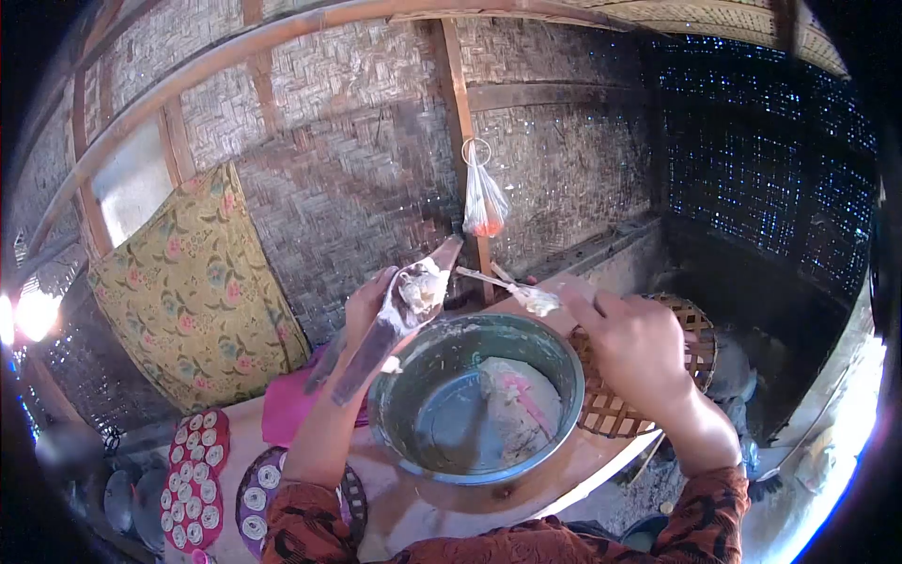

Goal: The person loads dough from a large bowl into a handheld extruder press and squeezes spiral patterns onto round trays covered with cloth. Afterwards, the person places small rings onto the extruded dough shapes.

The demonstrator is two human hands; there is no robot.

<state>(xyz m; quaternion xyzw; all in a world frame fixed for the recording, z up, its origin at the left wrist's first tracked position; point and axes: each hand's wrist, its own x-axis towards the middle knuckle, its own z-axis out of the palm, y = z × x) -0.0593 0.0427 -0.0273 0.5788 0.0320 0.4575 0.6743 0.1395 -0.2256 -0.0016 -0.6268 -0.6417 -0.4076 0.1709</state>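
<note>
We count two bare hands at work over one metal basin (440,425). Our left hand (365,305) grasps one dark wooden tool (368,355), raised above the basin's far left rim, with one mass of pale dough (423,289) stuck to it. Our right hand (631,343) pinches two thin sticks (481,276) between its fingertips, to the right of the tool and apart from it; white dough clings to them near the fingers. Inside the basin we see one larger lump (512,428), lying toward the right wall, with one pink item (528,402) on it.

Near left, one red mat (224,434) bears more than a dozen pale coils, and one round tray (356,498) shows at least three. We also count one woven basket (611,414) at the right, one flowered cloth (202,301) at the far left, and one clear bag (486,209) hanging at the far wall.

The left fingers are mostly hidden behind the tool, and our forearm covers part of the round tray. The basin and right hand block much of the basket. We cannot make out the bag's orange-red contents, nor what the pink item is.
</note>
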